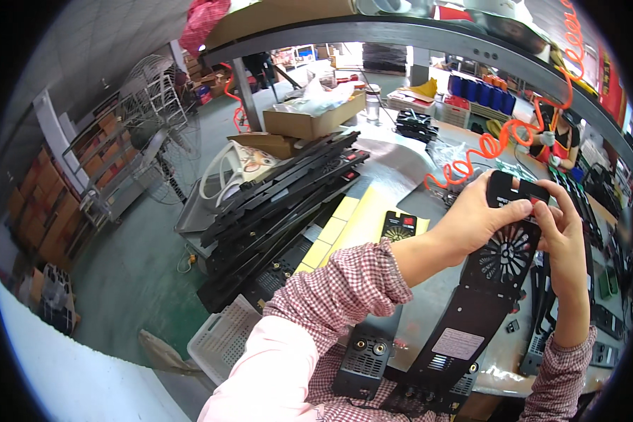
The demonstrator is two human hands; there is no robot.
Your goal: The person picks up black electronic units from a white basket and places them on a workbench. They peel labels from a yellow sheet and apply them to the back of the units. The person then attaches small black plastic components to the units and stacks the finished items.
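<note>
A long black metal panel (475,306) slants up from near my lap, bent at its joints, with a round slotted fan grille and a pale label. My left hand (468,218) grips its upper left edge, thumb lying across the face. From the other side my right hand (564,228) closes on the same end, its fingertips at a small red switch (534,202). Both thumbs nearly meet there. Beneath my left forearm lies another black panel (399,226) with a grille and red switch. Below it stands a black vented housing (362,362) with two round brass-coloured terminals.
Stacked long black panels (274,204) lie left of yellow strips (334,228). A white plastic basket (221,337) sits lower left. An orange coiled hose (482,155) hangs at the right. A shelf beam (373,32) crosses overhead. Another person (561,144) works at the far right.
</note>
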